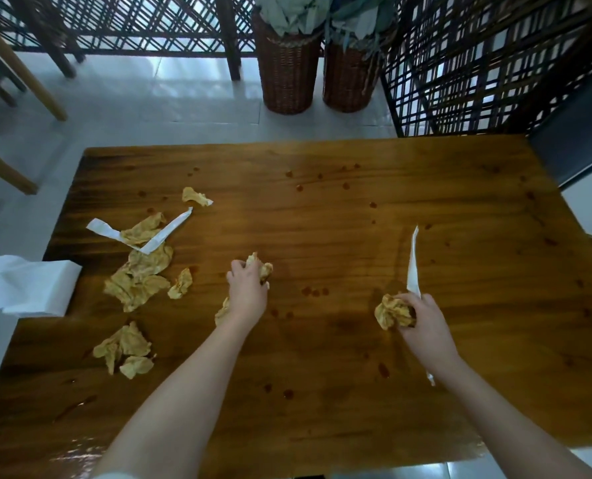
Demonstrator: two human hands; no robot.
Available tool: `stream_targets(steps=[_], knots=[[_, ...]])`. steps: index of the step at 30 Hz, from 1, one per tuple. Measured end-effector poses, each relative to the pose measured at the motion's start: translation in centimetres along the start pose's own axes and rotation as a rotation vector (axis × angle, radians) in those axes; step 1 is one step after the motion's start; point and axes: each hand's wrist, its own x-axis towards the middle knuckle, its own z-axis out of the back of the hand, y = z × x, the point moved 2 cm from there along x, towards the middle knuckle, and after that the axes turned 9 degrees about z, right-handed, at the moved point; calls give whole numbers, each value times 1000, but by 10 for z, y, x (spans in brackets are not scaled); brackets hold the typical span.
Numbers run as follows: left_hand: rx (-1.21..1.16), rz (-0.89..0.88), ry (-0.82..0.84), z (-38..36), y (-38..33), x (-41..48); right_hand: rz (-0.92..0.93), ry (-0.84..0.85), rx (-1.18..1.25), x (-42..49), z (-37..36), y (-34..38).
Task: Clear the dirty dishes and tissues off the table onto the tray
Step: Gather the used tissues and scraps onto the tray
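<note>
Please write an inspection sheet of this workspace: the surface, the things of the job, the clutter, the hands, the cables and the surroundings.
Surface: wooden table, glossy, with many small reddish spots scattered over it.
Job's things: stained crumpled tissues lie in loose groups on the left part; two white paper strips lie among them. No dishes and no tray seen.
Clutter: white tissue pack hangs over the left edge.
Hands: left hand closed on a stained tissue wad; right hand closed on another wad together with a white paper strip that points up.
Cables: nothing seen.
Surroundings: two wicker baskets on a pale tiled floor, dark lattice screens behind, chair legs at far left.
</note>
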Motion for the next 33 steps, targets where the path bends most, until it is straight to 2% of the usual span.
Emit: stream_targets(steps=[6,11,20,27,33], knots=[[11,-35,-65,4,-8,-13,0,-6,34,-10,13,-25],[-7,-176,-94,5,-39,-44,19,-41,67,-20,37,-50],[-52,-379,-96,-41,-141,-142,82,-100,92,-48,114,-130],[-95,-468,-25,-99,-236,-209,38,-172,102,-83,184,-220],[-48,-611,19,-151,-311,-258,-38,-204,88,-110,233,-292]])
